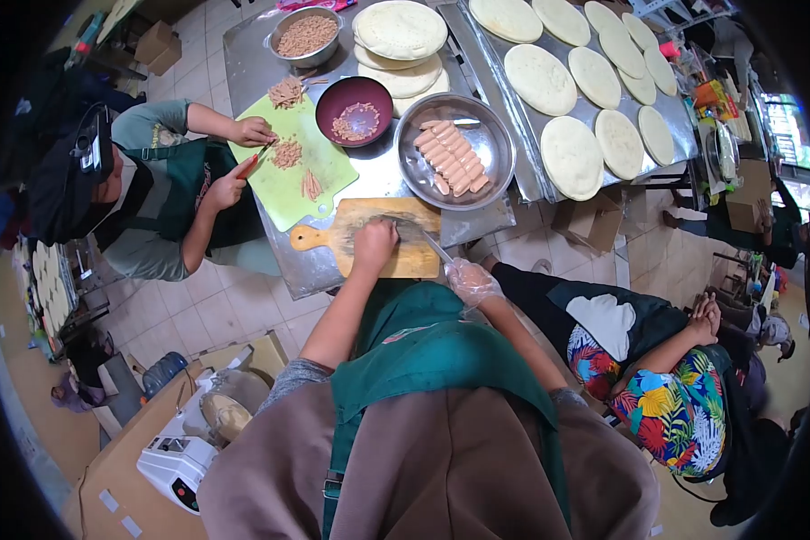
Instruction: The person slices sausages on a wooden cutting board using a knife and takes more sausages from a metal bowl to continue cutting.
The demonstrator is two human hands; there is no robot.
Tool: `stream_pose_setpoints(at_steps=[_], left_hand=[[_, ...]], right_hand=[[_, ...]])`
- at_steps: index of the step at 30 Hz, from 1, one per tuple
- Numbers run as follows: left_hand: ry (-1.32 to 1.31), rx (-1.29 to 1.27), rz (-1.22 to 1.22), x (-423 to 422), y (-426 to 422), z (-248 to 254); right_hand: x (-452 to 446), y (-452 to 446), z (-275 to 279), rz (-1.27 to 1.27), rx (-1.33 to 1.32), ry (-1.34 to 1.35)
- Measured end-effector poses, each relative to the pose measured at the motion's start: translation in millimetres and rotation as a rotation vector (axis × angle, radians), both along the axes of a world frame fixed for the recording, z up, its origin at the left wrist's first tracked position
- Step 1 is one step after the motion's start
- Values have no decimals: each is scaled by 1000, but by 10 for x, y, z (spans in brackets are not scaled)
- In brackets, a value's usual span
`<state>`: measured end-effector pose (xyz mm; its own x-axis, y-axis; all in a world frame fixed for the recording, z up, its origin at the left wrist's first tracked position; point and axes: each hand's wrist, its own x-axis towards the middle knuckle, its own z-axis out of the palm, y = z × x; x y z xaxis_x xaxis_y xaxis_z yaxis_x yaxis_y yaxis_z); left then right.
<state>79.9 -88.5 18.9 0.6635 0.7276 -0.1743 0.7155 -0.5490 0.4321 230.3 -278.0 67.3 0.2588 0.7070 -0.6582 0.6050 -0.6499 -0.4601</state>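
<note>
My left hand [375, 243], without a glove, rests with curled fingers on a wooden cutting board [412, 265]. Whatever is under those fingers is hidden. In a clear plastic glove, my right hand [473, 281] grips a knife [436, 246], its blade angled over the board's right side. The board has a dark-stained middle and its handle points left. Just beyond it, a large steel bowl [500, 184] holds rows of pink sausages [450, 155].
At left, a co-worker's hands [234, 184] chop sausage on a green cutting board [283, 200]. Behind are a maroon bowl [333, 101], a pot of chopped pieces [306, 36] and stacked flatbreads [400, 29]. More flatbreads [571, 157] cover the right table. A person [666, 387] sits at right.
</note>
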Motion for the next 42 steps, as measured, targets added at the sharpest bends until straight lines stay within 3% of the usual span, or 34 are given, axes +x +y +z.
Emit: stream_pose_setpoints(at_steps=[5, 9, 12, 18, 24, 33, 42], left_hand=[[-98, 118, 190, -187, 136, 112], [-222, -273, 418, -232, 55, -60], [-300, -386, 526, -145, -72, -173], [-415, -504, 762, 19, -197, -289], [-333, -479, 781, 60, -137, -268], [-320, -495, 795, 44, -111, -442], [-327, -466, 811, 73, -130, -483]], right_hand=[[-99, 221, -43, 17, 7, -2], [-244, 313, -568, 286, 15, -96], [-439, 473, -340, 86, -15, -134], [-597, 606, -181, 174, 0, -285], [-589, 630, -38, 241, 6, -315], [-582, 889, -252, 205, -48, -293], [-574, 352, -101, 139, -148, -242]])
